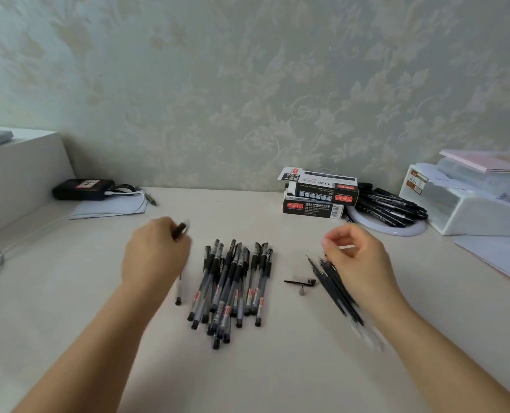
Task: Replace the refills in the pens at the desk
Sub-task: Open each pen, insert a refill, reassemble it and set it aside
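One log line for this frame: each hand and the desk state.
left hand: grips clear black-tipped pen | right hand: fingers curled above black refill bundle | black pen pile: mid-desk | loose black cap: beside refills

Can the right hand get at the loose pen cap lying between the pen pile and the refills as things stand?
Probably yes. The pen cap lies alone on bare desk just left of the right hand, with nothing over it; that hand seems to pinch something small, blurred.

Two bare forearms entering from near edge, left hand (155,254) and right hand (358,263) both showing. No sleeves showing on either arm up to frame edge. Wearing no rings, watch, gloves. Fingers blurring slightly.
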`<state>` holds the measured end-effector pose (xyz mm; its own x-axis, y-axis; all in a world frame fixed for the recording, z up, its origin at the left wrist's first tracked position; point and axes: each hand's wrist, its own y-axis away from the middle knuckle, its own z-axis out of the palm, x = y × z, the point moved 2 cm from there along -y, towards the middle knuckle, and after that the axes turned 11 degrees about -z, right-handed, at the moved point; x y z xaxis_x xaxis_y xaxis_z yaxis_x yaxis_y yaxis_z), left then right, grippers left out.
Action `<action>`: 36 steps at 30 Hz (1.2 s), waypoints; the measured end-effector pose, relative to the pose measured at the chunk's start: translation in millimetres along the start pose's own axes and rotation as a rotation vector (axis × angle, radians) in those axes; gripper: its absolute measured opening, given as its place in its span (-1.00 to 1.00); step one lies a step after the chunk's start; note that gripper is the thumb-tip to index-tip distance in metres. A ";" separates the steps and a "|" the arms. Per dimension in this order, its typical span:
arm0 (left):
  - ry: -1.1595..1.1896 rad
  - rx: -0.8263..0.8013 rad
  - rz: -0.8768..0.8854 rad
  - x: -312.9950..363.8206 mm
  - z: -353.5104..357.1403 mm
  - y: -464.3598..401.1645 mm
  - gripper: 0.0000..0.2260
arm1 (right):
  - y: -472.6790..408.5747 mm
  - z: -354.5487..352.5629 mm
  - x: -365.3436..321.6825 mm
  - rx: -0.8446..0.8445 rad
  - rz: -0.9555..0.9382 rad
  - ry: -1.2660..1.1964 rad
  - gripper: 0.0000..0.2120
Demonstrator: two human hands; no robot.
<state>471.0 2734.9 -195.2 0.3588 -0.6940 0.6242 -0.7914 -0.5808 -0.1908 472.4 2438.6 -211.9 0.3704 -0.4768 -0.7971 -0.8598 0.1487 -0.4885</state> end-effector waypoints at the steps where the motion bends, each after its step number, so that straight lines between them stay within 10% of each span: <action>1: -0.083 -0.003 -0.032 -10.4 2.1 -7.3 -0.91 | -1.0 -4.1 2.5 -0.033 -0.022 0.110 -0.90; 24: -0.178 -0.093 0.076 -12.9 33.0 -7.4 -0.93 | 13.6 1.6 6.3 -0.325 -0.089 0.626 -0.85; 29: 0.025 0.061 0.329 19.5 20.2 21.7 -0.92 | 13.3 4.8 3.2 -0.367 -0.114 0.682 -0.82; 36: 0.102 -0.242 0.574 54.2 45.9 87.5 -0.77 | 13.0 5.6 2.6 -0.384 -0.135 0.721 -0.84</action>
<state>443.9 2626.8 -212.9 -0.1962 -0.8153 0.5448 -0.9376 -0.0066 -0.3476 464.2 2444.2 -222.2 0.2752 -0.9276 -0.2528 -0.9326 -0.1936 -0.3046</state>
